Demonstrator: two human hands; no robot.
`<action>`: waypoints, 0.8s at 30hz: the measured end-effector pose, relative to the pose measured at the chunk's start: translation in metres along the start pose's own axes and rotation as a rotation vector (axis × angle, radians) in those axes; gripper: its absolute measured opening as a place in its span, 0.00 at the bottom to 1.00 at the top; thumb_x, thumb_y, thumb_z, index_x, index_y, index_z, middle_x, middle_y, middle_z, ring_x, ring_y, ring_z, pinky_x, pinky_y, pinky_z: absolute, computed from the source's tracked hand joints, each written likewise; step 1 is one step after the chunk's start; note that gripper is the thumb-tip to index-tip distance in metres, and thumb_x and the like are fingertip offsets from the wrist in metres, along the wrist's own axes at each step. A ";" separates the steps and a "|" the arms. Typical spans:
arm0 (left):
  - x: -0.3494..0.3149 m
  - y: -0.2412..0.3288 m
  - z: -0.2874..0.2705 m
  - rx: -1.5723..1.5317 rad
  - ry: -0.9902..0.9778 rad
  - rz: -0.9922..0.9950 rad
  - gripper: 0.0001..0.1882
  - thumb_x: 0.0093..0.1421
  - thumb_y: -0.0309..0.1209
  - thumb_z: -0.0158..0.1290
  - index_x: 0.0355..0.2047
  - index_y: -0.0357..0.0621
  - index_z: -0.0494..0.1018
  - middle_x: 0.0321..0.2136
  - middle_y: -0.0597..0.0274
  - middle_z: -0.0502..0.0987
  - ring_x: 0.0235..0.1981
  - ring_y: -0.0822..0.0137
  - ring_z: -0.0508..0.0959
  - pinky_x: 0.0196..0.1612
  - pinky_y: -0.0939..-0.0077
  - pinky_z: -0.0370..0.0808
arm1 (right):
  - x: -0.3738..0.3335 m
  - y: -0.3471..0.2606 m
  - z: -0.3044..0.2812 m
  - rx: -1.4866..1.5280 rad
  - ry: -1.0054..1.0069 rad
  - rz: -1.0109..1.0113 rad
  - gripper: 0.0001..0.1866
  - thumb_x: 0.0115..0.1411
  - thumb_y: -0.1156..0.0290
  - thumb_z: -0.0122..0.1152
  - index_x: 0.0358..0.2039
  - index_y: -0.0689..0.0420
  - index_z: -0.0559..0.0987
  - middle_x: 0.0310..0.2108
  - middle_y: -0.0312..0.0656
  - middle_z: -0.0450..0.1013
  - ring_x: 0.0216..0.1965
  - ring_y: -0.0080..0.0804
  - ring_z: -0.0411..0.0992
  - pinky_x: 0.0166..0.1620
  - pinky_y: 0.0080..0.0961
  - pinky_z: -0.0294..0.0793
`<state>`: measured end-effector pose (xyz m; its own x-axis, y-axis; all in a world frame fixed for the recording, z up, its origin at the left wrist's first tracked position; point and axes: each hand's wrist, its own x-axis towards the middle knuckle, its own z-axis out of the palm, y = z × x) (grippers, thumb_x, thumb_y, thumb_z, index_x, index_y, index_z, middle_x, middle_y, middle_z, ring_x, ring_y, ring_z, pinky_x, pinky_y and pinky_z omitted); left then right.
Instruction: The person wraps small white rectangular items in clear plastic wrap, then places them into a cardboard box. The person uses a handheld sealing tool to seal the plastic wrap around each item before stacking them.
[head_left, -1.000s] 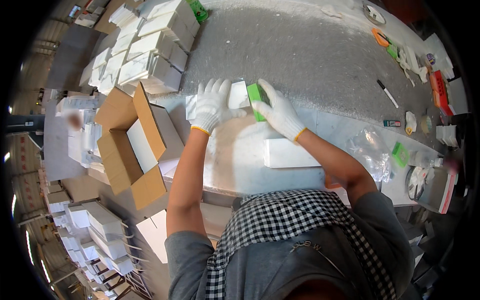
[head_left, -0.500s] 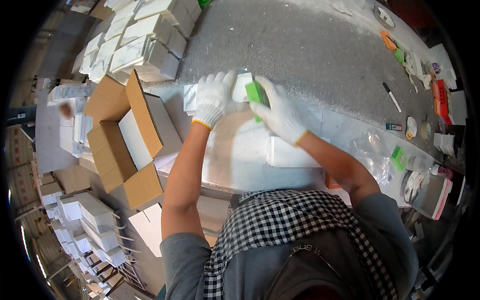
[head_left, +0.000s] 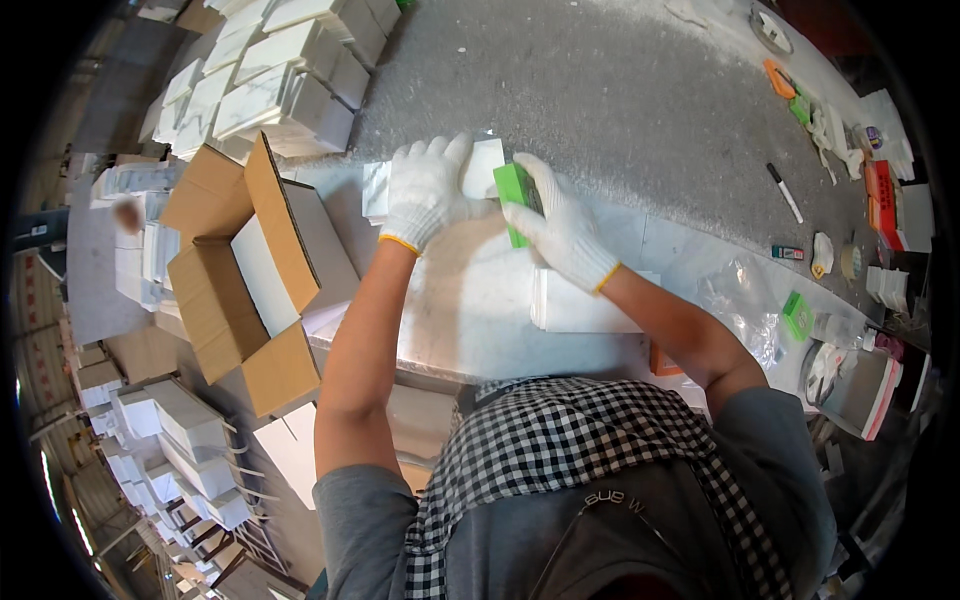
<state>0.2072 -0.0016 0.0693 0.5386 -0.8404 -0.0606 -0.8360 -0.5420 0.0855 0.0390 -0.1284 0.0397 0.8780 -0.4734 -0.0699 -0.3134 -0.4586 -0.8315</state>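
Observation:
My left hand [head_left: 424, 195], in a white knitted glove, lies flat with its fingers stretched over a white marble tile [head_left: 485, 158]. The tile's grey-veined end [head_left: 375, 188] shows to the left of that hand. In my right hand [head_left: 570, 230], gloved the same way, is a green rectangular block [head_left: 512, 195], gripped between thumb and fingers. The block stands on edge against the tile's right end; whether they touch is hard to tell. A low stack of white tiles [head_left: 590, 302] lies just below my right hand.
An open cardboard box [head_left: 275, 215] stands left of my left arm. Stacked marble tiles [head_left: 300, 75] fill the far left. To the right lie clear plastic wrap [head_left: 745, 305], another green block [head_left: 797, 315], a marker [head_left: 784, 192] and a tape roll [head_left: 851, 262].
The green block and my right hand have shifted slightly along the tile's end. My left hand keeps its place on the tile, its fingers a little higher in view.

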 end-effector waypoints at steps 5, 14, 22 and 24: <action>0.005 -0.001 -0.003 0.007 0.014 0.042 0.56 0.38 0.69 0.66 0.63 0.48 0.71 0.52 0.52 0.79 0.54 0.50 0.77 0.59 0.55 0.69 | 0.092 0.028 0.002 0.061 0.095 0.019 0.38 0.62 0.50 0.62 0.71 0.44 0.63 0.58 0.64 0.70 0.57 0.63 0.72 0.59 0.49 0.72; 0.001 -0.003 0.003 0.000 0.006 0.002 0.56 0.39 0.67 0.68 0.63 0.47 0.69 0.53 0.51 0.78 0.55 0.47 0.76 0.61 0.53 0.69 | 0.007 0.008 0.001 0.072 0.012 -0.035 0.38 0.62 0.49 0.60 0.71 0.48 0.64 0.60 0.59 0.70 0.61 0.60 0.71 0.61 0.48 0.70; 0.003 0.004 -0.008 -0.010 0.000 0.016 0.52 0.40 0.65 0.68 0.61 0.49 0.71 0.51 0.52 0.78 0.54 0.48 0.76 0.60 0.53 0.70 | 0.096 0.028 -0.001 -0.004 0.119 0.006 0.38 0.62 0.46 0.61 0.70 0.45 0.65 0.61 0.59 0.70 0.60 0.58 0.71 0.60 0.46 0.72; 0.007 0.008 -0.009 0.007 0.001 0.014 0.50 0.41 0.65 0.68 0.60 0.48 0.72 0.49 0.50 0.79 0.53 0.47 0.77 0.58 0.54 0.71 | 0.089 0.020 -0.027 -0.038 0.090 0.074 0.39 0.62 0.45 0.61 0.70 0.43 0.65 0.60 0.59 0.70 0.60 0.58 0.71 0.61 0.47 0.71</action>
<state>0.2052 -0.0124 0.0790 0.5272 -0.8478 -0.0582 -0.8441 -0.5303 0.0793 0.1012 -0.1997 0.0314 0.8166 -0.5718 -0.0789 -0.3911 -0.4477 -0.8041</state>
